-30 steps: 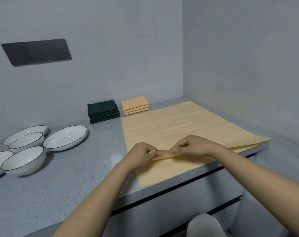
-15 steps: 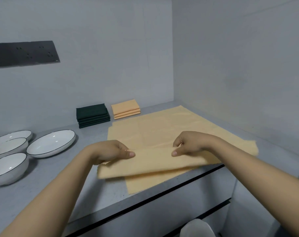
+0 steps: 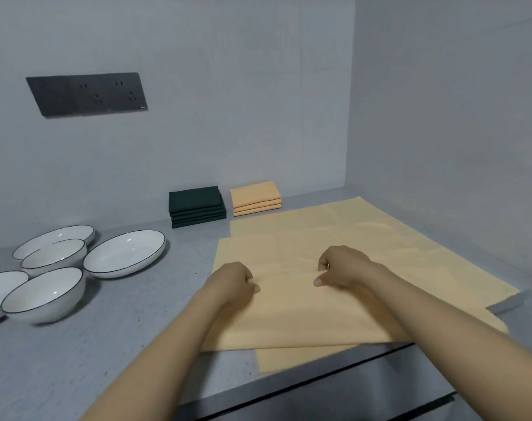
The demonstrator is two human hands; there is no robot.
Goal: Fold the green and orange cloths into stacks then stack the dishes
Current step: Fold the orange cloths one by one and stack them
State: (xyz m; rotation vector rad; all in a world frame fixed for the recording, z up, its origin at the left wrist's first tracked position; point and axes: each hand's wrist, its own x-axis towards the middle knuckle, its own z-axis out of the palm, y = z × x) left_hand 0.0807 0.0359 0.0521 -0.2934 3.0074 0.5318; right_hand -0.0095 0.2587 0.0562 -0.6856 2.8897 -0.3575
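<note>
An orange cloth (image 3: 334,253) is being folded on the grey countertop (image 3: 76,344), its near part doubled over and being carried away from the body. The folded layer is being pinched by the left hand (image 3: 233,282) and the right hand (image 3: 340,268), both with fingers curled onto the fabric, the two hands set apart along the leading edge. For a clean fold, that edge is probably best drawn level and square to the layer beneath, which is sitting slightly askew and is jutting out below the fold at the counter's front. Beyond the hands, a stack of folded orange cloths (image 3: 255,198) and a stack of folded dark green cloths (image 3: 196,206) are waiting side by side. Left of the left hand, white bowls and plates (image 3: 125,253) are lying unstacked.
</note>
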